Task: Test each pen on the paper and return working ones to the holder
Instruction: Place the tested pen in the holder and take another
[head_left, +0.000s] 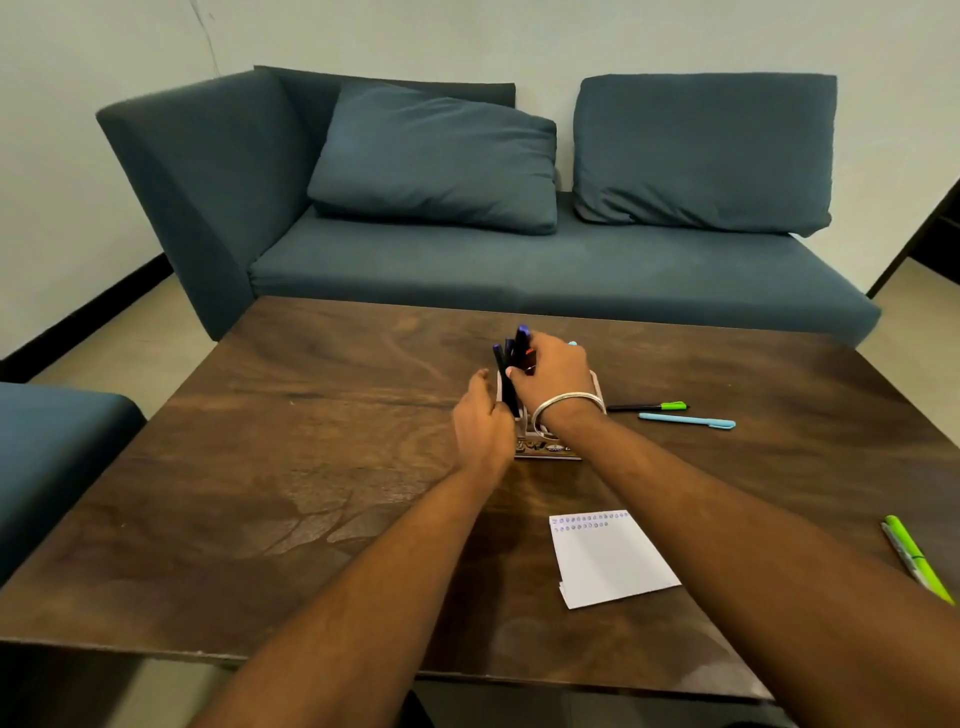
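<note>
Reaching into the pen holder (597, 387), which stands near the middle of the desk (322, 426), toward its far edge. Right hand (553, 374) is over the holder with fingers curled around the cluster of dark pens (506, 374); whether it grips one pen or several cannot be told. Left hand (483, 421) is against the holder's left side, fingers loosely curled, apparently steadying it; actual grip on the wall is hidden behind the hand.

Loose items: green-capped black pen (649, 406) and light blue pen (685, 421) lie just right of the holder, nearly parallel. Two more, a bright green pen (919, 561) beside a grey-green one (901, 551), lie at the right edge. Notepad sheet (613, 558) is near the front edge, right of centre, with rows of small blue test marks along its top.

Judgement: step in hand is either drawing a pen out or seating one back; direction not determinable. Next move, if drawing: isolate one barrel, lift it clear without dragging its neighbours, bring it to the sheet's blank area.
</note>
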